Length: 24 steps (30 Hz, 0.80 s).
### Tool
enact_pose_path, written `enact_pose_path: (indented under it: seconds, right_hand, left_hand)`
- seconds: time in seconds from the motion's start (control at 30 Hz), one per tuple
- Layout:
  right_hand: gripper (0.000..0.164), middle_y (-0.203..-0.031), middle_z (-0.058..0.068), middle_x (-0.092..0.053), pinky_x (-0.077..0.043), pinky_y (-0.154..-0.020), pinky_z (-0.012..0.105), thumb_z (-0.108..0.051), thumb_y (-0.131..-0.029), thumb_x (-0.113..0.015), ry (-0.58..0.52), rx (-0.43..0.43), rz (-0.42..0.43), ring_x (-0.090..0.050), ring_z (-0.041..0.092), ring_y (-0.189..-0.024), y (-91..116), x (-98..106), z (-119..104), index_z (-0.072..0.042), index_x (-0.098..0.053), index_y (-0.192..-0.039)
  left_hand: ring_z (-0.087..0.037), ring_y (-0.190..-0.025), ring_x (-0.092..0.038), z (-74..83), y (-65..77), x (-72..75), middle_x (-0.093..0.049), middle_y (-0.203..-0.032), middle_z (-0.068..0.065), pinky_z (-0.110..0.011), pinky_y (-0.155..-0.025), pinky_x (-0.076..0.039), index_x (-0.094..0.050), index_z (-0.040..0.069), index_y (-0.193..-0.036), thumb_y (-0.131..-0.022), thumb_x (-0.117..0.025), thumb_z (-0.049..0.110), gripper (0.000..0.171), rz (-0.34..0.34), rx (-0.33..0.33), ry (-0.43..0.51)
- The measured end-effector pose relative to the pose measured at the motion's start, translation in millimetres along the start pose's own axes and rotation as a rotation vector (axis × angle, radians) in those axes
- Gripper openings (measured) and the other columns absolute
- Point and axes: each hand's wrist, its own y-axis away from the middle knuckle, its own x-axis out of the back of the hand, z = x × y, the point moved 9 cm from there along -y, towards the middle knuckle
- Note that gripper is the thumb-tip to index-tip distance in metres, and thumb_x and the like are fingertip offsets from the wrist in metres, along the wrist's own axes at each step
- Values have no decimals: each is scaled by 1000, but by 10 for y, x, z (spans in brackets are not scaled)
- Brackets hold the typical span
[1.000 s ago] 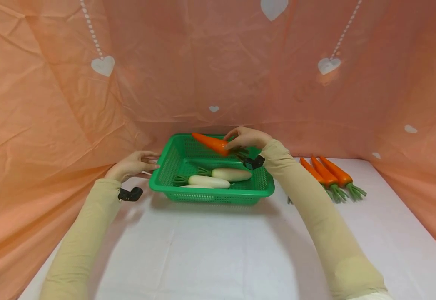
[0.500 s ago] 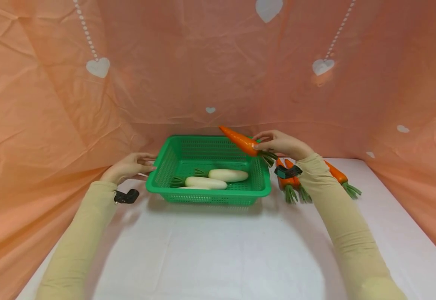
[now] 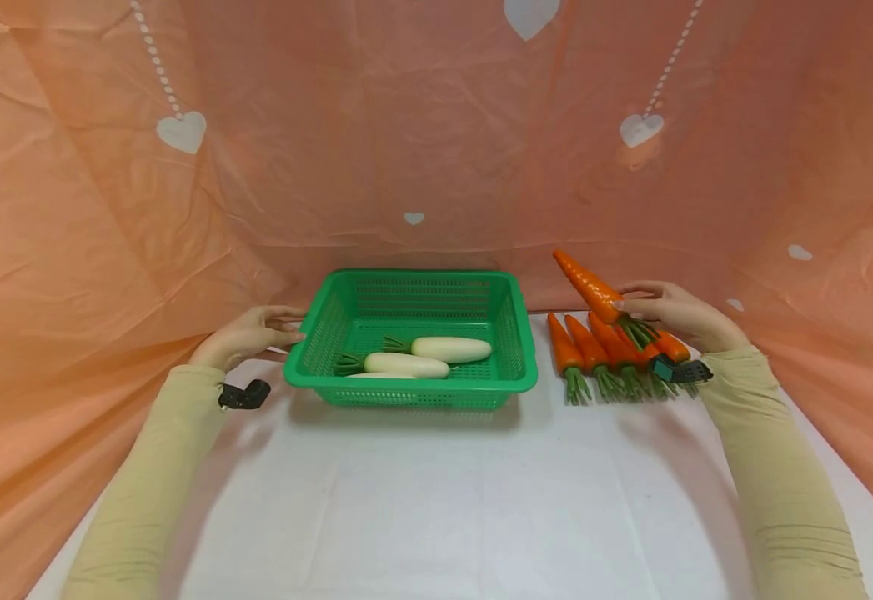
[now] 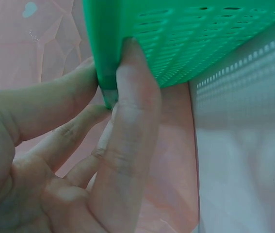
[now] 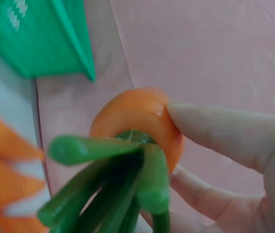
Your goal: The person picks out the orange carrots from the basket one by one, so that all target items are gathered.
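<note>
My right hand point(image 3: 679, 315) pinches an orange carrot point(image 3: 592, 287) near its leafy end and holds it above a row of carrots point(image 3: 569, 350) on the table. In the right wrist view the carrot's crown point(image 5: 127, 114) and green stalks point(image 5: 154, 179) face the camera, with the thumb on one side. At the far left my left hand point(image 3: 244, 337) pinches the rim of a green plastic basket point(image 3: 409, 386). The left wrist view has thumb and fingers on both sides of that rim point(image 4: 103, 58). White radishes point(image 3: 451, 349) lie inside the basket, one largely hidden behind its front wall.
A white cloth point(image 3: 406, 500) covers the table. An orange-pink curtain with hearts point(image 3: 421, 150) rises close behind the basket and along both sides. The carrot row lies just right of the basket, stalks toward me.
My right hand has carried the carrot from above the basket rightward, out over the carrot row. The left hand stays at the basket's rim. The head view has shifted slightly.
</note>
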Motion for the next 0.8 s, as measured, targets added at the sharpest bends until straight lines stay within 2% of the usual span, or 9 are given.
enact_pose_path:
  seconds: [0.17,0.33,0.37,0.43,0.5,0.6,0.63,0.7,0.8]
  right_hand:
    - [62,-111,-11,-54,-45,-82,14,-33,-99,-53,20,-41,90,-53,0,-98,262,345,290,4,-29,-142]
    - [57,-126,-2,-38,-43,-79,11,-33,-101,-48,32,-51,138,-52,-6,-95,412,588,613,8,-33,-138]
    - [55,-126,-1,-39,-45,-79,12,-31,-102,-48,17,-50,142,-53,-5,-94,430,627,673,8,-34,-138]
    - [42,-120,-2,-44,-47,-77,15,-29,-102,-48,-24,-75,147,-56,-3,-91,464,695,807,-1,-43,-132]
    - [25,-108,-9,-54,-50,-75,19,-29,-101,-49,-53,-107,152,-60,1,-86,494,755,933,-12,-53,-120]
    - [11,-92,-11,-60,-52,-72,23,-27,-101,-48,-80,-146,147,-62,7,-82,530,808,1092,-22,-57,-105]
    - [15,-91,-12,-59,-52,-72,24,-27,-102,-47,-77,-156,142,-62,8,-81,538,818,1134,-20,-59,-108]
    - [28,-92,-11,-58,-52,-72,25,-27,-102,-46,-60,-174,133,-61,8,-81,549,831,1204,-8,-61,-116]
    - [49,-93,-10,-57,-52,-72,25,-28,-103,-44,-13,-190,125,-60,7,-80,540,846,1269,14,-48,-127]
  left_hand:
    - [-30,-103,-59,12,8,7,-45,-128,-27,-40,-85,-53,-26,-2,-149,-97,-58,14,63,10,2,-13]
    - [-30,-102,-60,27,23,28,-45,-130,-28,-40,-84,-54,-26,-4,-148,-97,-58,13,62,10,-7,-10]
    - [-29,-102,-60,30,26,33,-45,-130,-28,-39,-84,-54,-26,-4,-148,-97,-58,13,62,10,-7,-11]
    - [-26,-100,-61,30,28,46,-44,-132,-29,-39,-84,-54,-27,-3,-148,-97,-57,12,61,12,-7,-9]
    - [-25,-100,-61,28,29,56,-44,-133,-29,-40,-84,-54,-27,-3,-148,-97,-57,12,61,13,-7,-13]
    - [-27,-102,-60,23,39,55,-43,-134,-29,-40,-85,-53,-27,-3,-148,-97,-57,13,62,13,-3,-20]
    - [-28,-103,-60,22,43,49,-43,-134,-29,-40,-85,-53,-26,-3,-149,-97,-57,13,62,13,-1,-21]
    - [-31,-104,-59,17,48,36,-43,-134,-29,-39,-84,-53,-26,-3,-149,-97,-58,13,62,12,2,-22]
    - [-34,-106,-58,10,49,18,-43,-134,-30,-39,-84,-54,-26,-3,-149,-97,-58,12,63,11,4,-24]
